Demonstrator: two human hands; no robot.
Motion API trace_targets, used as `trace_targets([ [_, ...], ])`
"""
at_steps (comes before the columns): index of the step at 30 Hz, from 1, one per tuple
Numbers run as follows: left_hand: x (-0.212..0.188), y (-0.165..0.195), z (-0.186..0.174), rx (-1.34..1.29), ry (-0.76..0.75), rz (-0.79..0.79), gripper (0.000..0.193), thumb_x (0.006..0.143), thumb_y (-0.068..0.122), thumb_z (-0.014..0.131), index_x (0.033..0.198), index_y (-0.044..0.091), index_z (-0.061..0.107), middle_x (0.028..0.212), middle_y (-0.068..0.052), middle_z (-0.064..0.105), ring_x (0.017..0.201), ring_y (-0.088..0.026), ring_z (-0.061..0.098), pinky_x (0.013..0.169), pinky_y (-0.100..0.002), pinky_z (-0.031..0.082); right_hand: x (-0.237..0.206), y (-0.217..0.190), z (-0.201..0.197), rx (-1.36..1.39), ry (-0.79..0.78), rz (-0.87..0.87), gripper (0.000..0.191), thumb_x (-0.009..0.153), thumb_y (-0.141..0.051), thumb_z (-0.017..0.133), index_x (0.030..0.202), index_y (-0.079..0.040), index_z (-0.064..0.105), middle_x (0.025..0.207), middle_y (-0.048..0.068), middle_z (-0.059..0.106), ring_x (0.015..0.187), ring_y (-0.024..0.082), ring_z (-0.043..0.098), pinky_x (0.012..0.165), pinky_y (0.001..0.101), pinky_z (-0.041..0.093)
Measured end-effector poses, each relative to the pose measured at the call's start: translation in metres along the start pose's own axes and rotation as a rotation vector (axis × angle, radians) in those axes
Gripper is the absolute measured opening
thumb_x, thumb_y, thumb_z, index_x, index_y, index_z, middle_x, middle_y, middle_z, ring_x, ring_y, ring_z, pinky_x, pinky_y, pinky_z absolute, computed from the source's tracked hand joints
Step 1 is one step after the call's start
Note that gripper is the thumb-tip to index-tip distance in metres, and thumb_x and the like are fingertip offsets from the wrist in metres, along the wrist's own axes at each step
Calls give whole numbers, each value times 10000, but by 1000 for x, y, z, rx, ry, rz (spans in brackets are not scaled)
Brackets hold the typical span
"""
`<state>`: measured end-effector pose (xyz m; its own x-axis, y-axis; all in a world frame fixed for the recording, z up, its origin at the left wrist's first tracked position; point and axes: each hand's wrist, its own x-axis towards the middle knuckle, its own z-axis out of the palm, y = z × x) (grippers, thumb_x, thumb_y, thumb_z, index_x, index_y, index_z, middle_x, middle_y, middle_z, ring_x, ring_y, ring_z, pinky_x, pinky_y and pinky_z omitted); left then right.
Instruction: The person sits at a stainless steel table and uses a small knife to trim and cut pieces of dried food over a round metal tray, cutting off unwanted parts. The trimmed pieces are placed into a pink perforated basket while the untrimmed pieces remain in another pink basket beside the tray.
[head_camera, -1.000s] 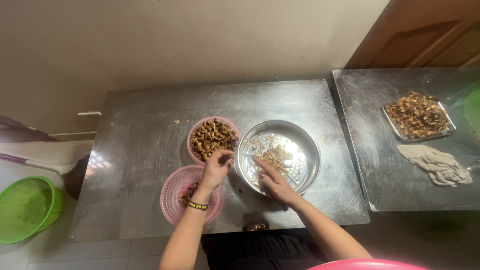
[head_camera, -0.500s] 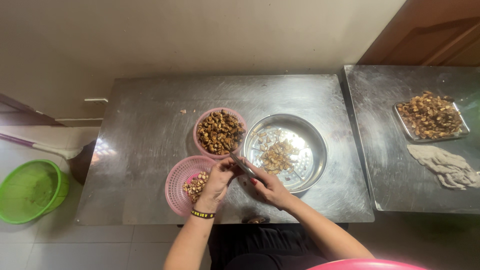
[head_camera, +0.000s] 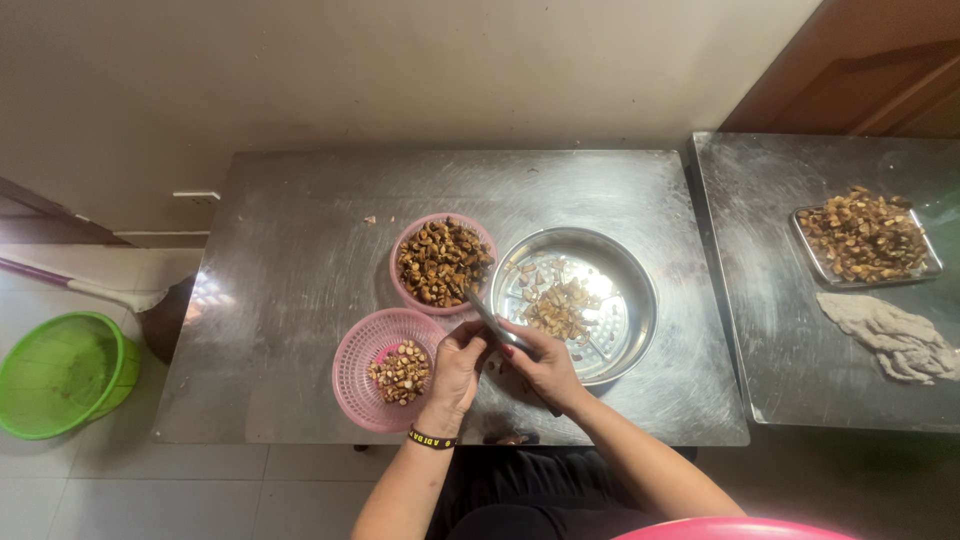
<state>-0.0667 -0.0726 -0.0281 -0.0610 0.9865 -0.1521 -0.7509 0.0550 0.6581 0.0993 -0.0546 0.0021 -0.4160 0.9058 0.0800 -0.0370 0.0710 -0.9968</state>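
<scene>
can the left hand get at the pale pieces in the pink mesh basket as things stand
Probably yes. The left hand sits just right of the pink mesh plastic basket, whose top is open, and nothing lies between them. But its fingers are busy at the metal knife with the right hand, so it would have to let go first.

Soft overhead light, glare on steel table (head_camera: 300, 300), sharp.

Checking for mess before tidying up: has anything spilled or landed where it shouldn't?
A few small crumbs lie loose on the steel table, left of the pink bowl of brown pieces. Otherwise nothing stands out.
</scene>
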Motion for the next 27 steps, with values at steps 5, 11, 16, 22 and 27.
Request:
trace_targets([
  [5,0,3,1,-27,-70,-13,232,977,16,654,1204,-14,692,1130,-118,726,1007,-203,682,925,-339,548,7,-5,-10,356,-98,162,430,1025,-197,613,1426,-45,604,943,94,755,647,77,635,585,210,524],
  [11,10,16,-2,-126,-86,-77,213,978,49,636,1189,50,667,1120,-63,711,1000,-182,688,931,-355,569,6,-14,-14,547,-82,330,546,1048,-281,531,1512,4,489,822,80,730,505,90,584,461,197,480],
  [16,8,28,-14,-82,0,-47,206,1006,50,593,1205,71,643,1088,-45,686,952,-184,676,855,-340,555,4,-10,-5,383,-114,348,548,1038,-276,459,1562,-132,386,791,57,716,490,94,551,453,221,454],
  [22,4,31,-16,-74,40,-81,214,1003,50,556,1206,82,615,1098,-39,687,955,-173,674,853,-337,559,3,-3,7,218,-193,232,548,1056,-166,420,1604,-144,416,767,-25,547,611,52,464,533,212,401],
  [27,6,26,-13,-59,24,-61,233,1002,36,542,1224,76,599,1116,-51,682,966,-178,668,874,-349,562,7,-7,11,250,-197,224,528,1064,-151,415,1589,-93,441,784,-36,534,636,54,435,554,201,380],
])
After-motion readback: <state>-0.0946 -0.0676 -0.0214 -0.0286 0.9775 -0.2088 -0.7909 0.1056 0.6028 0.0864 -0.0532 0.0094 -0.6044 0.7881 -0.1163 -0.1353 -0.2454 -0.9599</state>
